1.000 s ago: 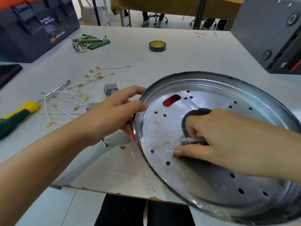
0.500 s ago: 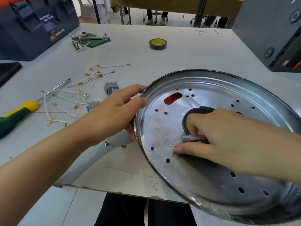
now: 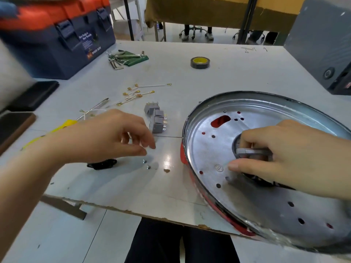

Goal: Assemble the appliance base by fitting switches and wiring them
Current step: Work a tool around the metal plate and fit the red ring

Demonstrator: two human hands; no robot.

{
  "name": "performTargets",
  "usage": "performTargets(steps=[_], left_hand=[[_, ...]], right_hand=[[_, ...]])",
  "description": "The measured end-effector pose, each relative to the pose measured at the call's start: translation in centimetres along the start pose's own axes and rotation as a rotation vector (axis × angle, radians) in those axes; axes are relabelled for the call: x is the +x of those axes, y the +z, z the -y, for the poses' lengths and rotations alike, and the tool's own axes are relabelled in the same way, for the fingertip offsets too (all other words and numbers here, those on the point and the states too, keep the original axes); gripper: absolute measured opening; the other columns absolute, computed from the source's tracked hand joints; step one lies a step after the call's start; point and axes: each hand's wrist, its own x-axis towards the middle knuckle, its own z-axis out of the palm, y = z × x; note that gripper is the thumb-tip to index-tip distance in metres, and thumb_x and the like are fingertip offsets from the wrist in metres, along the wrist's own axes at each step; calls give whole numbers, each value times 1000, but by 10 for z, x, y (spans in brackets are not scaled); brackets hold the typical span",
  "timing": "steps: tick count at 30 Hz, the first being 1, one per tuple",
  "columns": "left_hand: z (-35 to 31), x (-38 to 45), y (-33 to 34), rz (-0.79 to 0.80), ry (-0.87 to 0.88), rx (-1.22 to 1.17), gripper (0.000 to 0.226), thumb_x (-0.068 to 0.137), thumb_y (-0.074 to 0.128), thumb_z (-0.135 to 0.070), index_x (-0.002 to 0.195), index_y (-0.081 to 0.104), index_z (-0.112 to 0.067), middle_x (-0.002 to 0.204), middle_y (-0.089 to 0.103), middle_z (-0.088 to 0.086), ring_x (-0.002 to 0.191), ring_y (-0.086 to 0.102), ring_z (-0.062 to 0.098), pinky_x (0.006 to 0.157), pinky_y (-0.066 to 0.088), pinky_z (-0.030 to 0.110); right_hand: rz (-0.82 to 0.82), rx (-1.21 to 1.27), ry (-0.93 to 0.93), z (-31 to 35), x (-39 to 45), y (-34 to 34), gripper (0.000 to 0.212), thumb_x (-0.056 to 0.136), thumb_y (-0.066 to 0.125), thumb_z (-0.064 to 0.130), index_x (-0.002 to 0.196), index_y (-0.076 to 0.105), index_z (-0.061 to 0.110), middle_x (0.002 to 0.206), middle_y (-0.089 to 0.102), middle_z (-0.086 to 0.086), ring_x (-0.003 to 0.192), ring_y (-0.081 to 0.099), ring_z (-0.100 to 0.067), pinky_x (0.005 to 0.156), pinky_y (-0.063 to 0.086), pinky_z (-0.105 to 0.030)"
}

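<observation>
The round metal appliance base (image 3: 209, 149) lies tilted at the table's right front, its red outside showing at the rim. My right hand (image 3: 281, 154) grips a grey part (image 3: 252, 151) set in the base's central hole. My left hand (image 3: 114, 135) hovers over the table left of the base, fingers loosely curled and holding nothing, just above two small screws (image 3: 146, 164). Grey switches (image 3: 157, 118) lie a little beyond its fingertips. White wires with gold terminals (image 3: 138, 93) are scattered further back.
A black part (image 3: 102, 164) lies under my left wrist. A yellow-handled screwdriver (image 3: 62, 126) lies behind my left forearm. Tape roll (image 3: 199, 62), hex keys on a green pouch (image 3: 129, 57), a blue toolbox (image 3: 57, 40) and a grey case (image 3: 322, 44) stand at the back.
My left hand let go of the base's rim and moved left over the screws. The right hand stays in the central hole. The camera view shifted.
</observation>
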Motion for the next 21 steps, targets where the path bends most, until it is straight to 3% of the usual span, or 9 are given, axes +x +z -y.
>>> performTargets(steps=[3, 8, 11, 13, 16, 19, 21], left_hand=[[-2, -5, 11, 74, 60, 76, 16, 80, 71, -29, 90, 69, -42, 85, 60, -18, 79, 55, -2, 65, 42, 11], [-3, -1, 28, -16, 138, 128, 6, 82, 72, -25, 84, 72, -30, 83, 58, -15, 75, 50, -4, 64, 34, 6], [-4, -1, 28, -42, 133, 98, 10, 82, 71, -25, 80, 68, -34, 84, 58, -17, 77, 53, -1, 67, 37, 9], [-5, -3, 24, -113, 118, 29, 18, 82, 68, -25, 79, 61, -40, 87, 64, -17, 80, 58, 1, 67, 42, 11], [-11, -2, 12, -246, 87, -218, 3, 81, 69, -32, 79, 67, -33, 82, 71, -15, 76, 67, 6, 71, 52, 21], [-24, 4, 0, -291, 115, -385, 12, 78, 69, -40, 88, 70, -33, 77, 71, -9, 71, 68, 11, 71, 57, 29], [-37, 11, -7, -260, 157, -390, 20, 77, 63, -44, 94, 70, -36, 79, 71, -10, 71, 68, 10, 67, 56, 26]], right_hand=[[-10, 10, 10, 3, 0, 0, 70, 49, 19, 83, 72, 56, 28, 78, 45, 49, 74, 49, 13, 52, 35, -22], [-27, 36, 29, 4, -1, 2, 63, 56, 27, 82, 71, 55, 27, 72, 46, 47, 69, 48, 13, 51, 35, -22], [-52, 81, 52, 0, -2, 4, 51, 64, 38, 74, 71, 57, 26, 70, 50, 42, 66, 50, 9, 63, 40, -16], [-80, 100, 63, -3, -3, 3, 50, 66, 40, 71, 69, 55, 23, 69, 54, 31, 64, 49, 4, 61, 40, -21], [-143, 124, 48, -6, -4, 1, 47, 71, 42, 63, 64, 51, 18, 57, 54, 5, 60, 50, -5, 61, 40, -24], [-197, 197, 19, -7, -3, -3, 41, 76, 44, 54, 62, 52, 17, 61, 58, 0, 61, 52, -11, 63, 41, -27], [-219, 286, -4, -8, -2, -5, 38, 78, 44, 51, 59, 53, 20, 61, 61, 4, 54, 52, -10, 60, 41, -25]])
